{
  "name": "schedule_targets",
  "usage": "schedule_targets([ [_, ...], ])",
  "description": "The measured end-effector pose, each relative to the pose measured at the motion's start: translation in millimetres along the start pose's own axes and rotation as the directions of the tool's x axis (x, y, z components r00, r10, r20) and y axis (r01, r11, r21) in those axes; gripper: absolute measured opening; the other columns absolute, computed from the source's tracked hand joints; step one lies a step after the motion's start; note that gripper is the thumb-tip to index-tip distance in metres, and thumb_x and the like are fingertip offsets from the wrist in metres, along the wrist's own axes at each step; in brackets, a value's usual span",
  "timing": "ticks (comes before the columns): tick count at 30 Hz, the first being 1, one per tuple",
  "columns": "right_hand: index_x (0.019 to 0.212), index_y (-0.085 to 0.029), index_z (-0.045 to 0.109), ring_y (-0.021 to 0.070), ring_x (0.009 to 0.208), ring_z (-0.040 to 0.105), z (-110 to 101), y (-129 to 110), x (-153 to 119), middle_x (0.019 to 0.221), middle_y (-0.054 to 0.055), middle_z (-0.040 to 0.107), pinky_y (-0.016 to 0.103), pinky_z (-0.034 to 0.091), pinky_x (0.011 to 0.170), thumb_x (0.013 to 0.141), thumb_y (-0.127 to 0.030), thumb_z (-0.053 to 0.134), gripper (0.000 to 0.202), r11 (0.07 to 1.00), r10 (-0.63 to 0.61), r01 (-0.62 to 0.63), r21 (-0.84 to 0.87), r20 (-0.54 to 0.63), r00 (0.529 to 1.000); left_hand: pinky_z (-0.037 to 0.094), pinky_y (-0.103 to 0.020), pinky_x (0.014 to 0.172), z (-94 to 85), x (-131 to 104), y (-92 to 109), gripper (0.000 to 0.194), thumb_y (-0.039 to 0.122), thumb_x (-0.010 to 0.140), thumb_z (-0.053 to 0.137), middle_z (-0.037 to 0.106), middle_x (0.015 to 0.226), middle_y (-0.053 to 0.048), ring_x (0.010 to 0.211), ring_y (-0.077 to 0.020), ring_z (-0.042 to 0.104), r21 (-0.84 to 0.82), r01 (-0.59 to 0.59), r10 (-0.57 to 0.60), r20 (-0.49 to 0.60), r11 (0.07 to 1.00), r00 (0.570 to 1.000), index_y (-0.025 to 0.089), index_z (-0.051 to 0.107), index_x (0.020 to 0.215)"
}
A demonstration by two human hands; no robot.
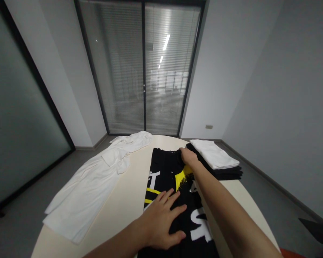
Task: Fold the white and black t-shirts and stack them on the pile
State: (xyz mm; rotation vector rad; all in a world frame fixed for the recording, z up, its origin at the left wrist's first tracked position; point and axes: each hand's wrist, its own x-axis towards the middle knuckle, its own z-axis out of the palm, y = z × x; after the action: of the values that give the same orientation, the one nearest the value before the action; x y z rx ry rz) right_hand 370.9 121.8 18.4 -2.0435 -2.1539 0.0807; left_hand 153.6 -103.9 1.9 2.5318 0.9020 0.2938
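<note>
A black T-shirt (164, 161) with white and yellow print lies in front of me on the table, its sides folded inward into a long strip. My left hand (164, 218) rests flat on its middle, fingers spread. At the far right corner of the shirt, my right hand (188, 156) has its fingers closed at the black fabric's edge. The fingertips there are partly hidden, but the edge seems pinched between them.
A loose white garment (97, 182) is spread along the left side of the pale round table (123, 200). On the right sits a stack of folded black clothes (228, 174) with a folded white one (215, 154) on top. Beyond stand glass doors with blinds (145, 71).
</note>
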Motion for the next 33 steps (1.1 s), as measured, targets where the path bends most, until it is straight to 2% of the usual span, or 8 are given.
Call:
schedule_targets([
  [4,0.126,-0.017,0.067,0.0342,0.109,0.067,2.3,-1.2,10.4,0.126,0.022,0.064,0.045,0.052,0.089,0.097,-0.017,0.040,0.039,0.999,0.053,-0.053,0.004,-0.046,0.998,0.017,-0.065,0.120,-0.7,1.0,-0.9,0.077,0.059,0.088,0.059,0.017,0.167,-0.014,0.153,-0.0394,0.012,-0.008,-0.003,0.003,0.010,1.000,1.000,0.029,0.036,0.155],
  [8,0.126,-0.020,0.067,0.0301,0.111,0.066,5.7,-10.2,12.1,0.131,0.018,0.061,0.040,0.050,0.091,0.097,-0.018,0.041,0.039,0.999,0.036,-0.033,0.029,-0.093,0.995,0.011,-0.070,0.118,-1.0,2.1,-1.8,0.078,0.060,0.089,0.059,0.015,0.167,-0.015,0.153,-0.0423,0.008,-0.003,-0.002,0.003,0.027,1.000,1.000,0.029,0.034,0.156],
  [11,0.126,-0.021,0.067,0.0277,0.116,0.063,10.3,-27.5,15.9,0.133,0.015,0.062,0.037,0.048,0.096,0.098,-0.022,0.043,0.038,0.998,-0.022,0.028,0.063,-0.094,0.995,0.007,-0.075,0.116,-1.7,1.9,-1.9,0.078,0.061,0.089,0.058,0.015,0.167,-0.015,0.152,-0.0456,0.003,0.007,0.000,0.000,0.023,1.000,1.000,0.029,0.034,0.156],
  [18,0.130,-0.025,0.066,0.0259,0.120,0.060,27.5,-83.7,31.2,0.123,0.009,0.071,0.037,0.044,0.101,0.100,-0.046,0.047,0.041,0.968,-0.186,0.186,0.166,-0.014,0.982,0.008,-0.076,0.115,-3.7,1.8,-1.7,0.076,0.061,0.089,0.056,0.016,0.167,-0.015,0.152,-0.0468,0.004,0.005,0.005,-0.005,0.037,1.000,0.999,0.028,0.036,0.155],
  [23,0.121,-0.022,0.071,0.0322,0.120,0.058,37.6,-106.3,41.1,0.123,0.012,0.071,0.044,0.045,0.099,0.095,-0.055,0.052,0.045,0.965,-0.143,0.141,0.222,-0.005,0.990,0.006,-0.075,0.116,-4.9,1.7,-2.0,0.076,0.062,0.089,0.055,0.012,0.168,-0.012,0.152,-0.0465,0.004,-0.011,-0.008,0.008,0.029,1.000,1.000,0.028,0.036,0.155],
  [27,0.108,-0.024,0.074,0.0296,0.112,0.063,41.2,-111.9,52.3,0.118,0.008,0.073,0.043,0.046,0.097,0.091,-0.051,0.061,0.034,0.953,-0.116,0.105,0.284,0.022,0.993,0.006,-0.074,0.117,-3.2,0.4,-2.2,0.076,0.061,0.090,0.055,0.015,0.168,-0.011,0.152,-0.0457,0.006,-0.021,-0.014,0.014,-0.018,1.000,1.000,0.029,0.035,0.155],
  [29,0.107,-0.023,0.072,0.0274,0.111,0.064,42.0,-111.9,58.9,0.118,0.007,0.073,0.041,0.046,0.097,0.094,-0.046,0.057,0.030,0.947,-0.081,0.071,0.314,0.019,0.997,0.007,-0.073,0.117,-2.8,-0.2,-2.5,0.076,0.062,0.090,0.056,0.017,0.168,-0.011,0.152,-0.0453,0.007,-0.027,-0.023,0.022,-0.032,0.999,0.999,0.029,0.035,0.155],
  [33,0.119,-0.019,0.063,0.0247,0.115,0.063,45.1,-108.6,69.3,0.123,0.012,0.070,0.036,0.047,0.096,0.104,-0.040,0.039,0.036,0.931,0.025,-0.013,0.365,-0.027,0.999,0.009,-0.073,0.118,-4.4,-1.3,-2.8,0.073,0.063,0.092,0.053,0.017,0.168,-0.011,0.152,-0.0455,0.006,-0.012,-0.032,0.031,-0.024,0.999,0.999,0.027,0.037,0.154],
])
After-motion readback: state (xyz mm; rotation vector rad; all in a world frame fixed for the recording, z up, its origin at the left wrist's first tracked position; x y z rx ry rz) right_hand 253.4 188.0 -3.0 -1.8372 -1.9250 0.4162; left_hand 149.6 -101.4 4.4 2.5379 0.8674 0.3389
